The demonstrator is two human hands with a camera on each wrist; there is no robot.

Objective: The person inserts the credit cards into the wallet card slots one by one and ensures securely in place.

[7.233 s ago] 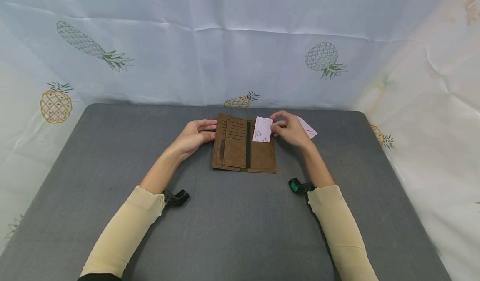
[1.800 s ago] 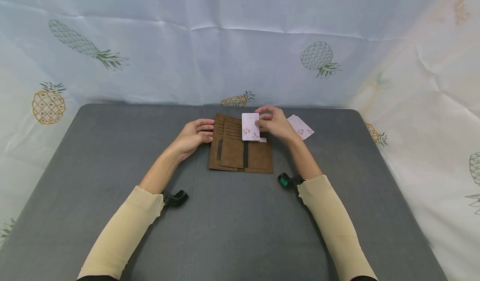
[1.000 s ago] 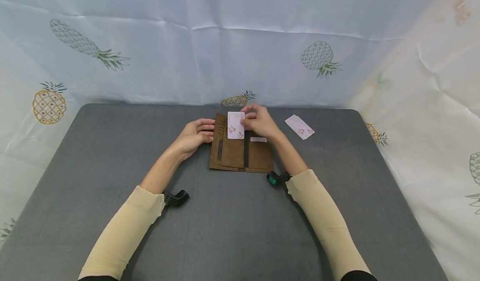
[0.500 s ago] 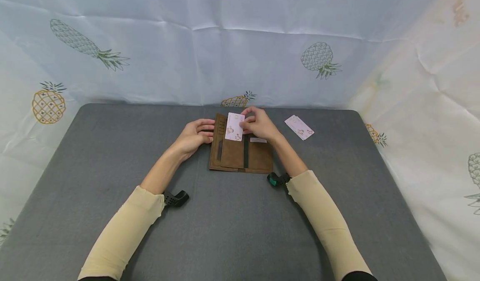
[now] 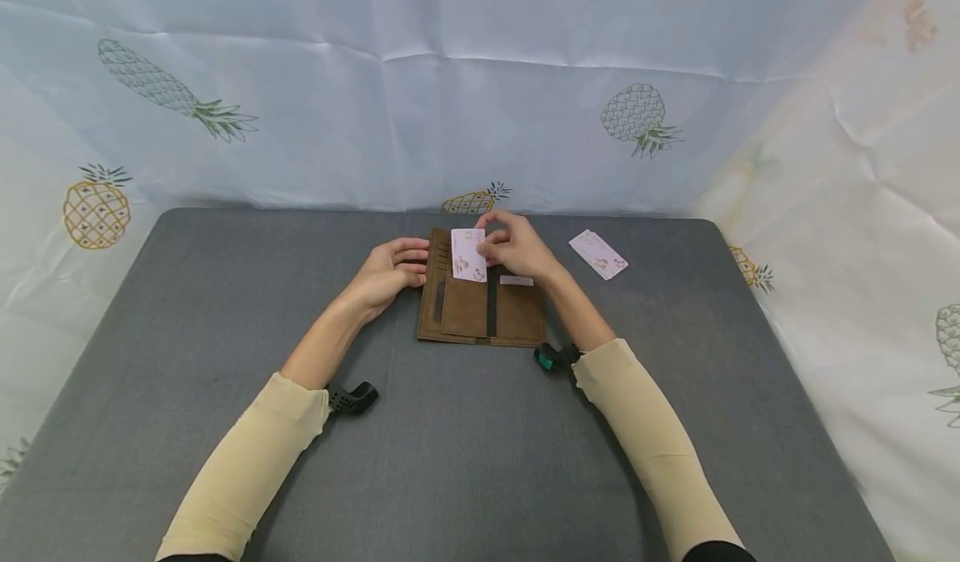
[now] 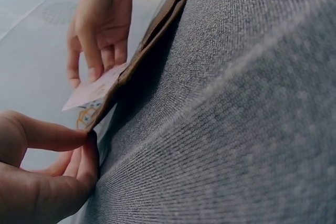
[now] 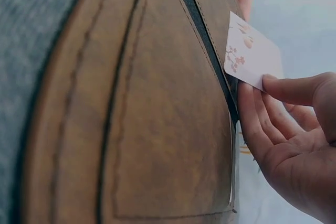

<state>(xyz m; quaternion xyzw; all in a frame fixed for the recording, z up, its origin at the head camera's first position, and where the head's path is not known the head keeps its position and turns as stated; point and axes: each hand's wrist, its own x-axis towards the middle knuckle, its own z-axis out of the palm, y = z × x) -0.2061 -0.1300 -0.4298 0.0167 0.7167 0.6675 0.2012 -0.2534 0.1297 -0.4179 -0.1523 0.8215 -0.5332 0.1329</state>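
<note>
A brown bifold wallet [image 5: 467, 312] lies open on the table, a row of card slots along its left part. My left hand [image 5: 381, 277] pinches its left edge between thumb and fingers, as the left wrist view shows up close [image 6: 50, 166]. My right hand [image 5: 517, 249] holds a pink-white card with a flower print [image 5: 468, 255] between thumb and fingers. The card overlaps the slots of the inner flap in the head view; its lower end is close over the leather in the right wrist view. A pale strip of another card [image 5: 517, 280] shows at the pocket on the wallet's right half.
Right of the wallet, a few overlapping pink cards [image 5: 598, 254] lie on the grey table [image 5: 450, 445]. A white curtain with pineapple prints [image 5: 360, 128] hangs behind the table's far edge. Black wrist mounts [image 5: 352, 398] sit at both sleeves.
Earlier, my right hand held a card at the right half; a strip now shows there. Since then it has carried another card left over the slots and tilted it slightly. My left hand stays put.
</note>
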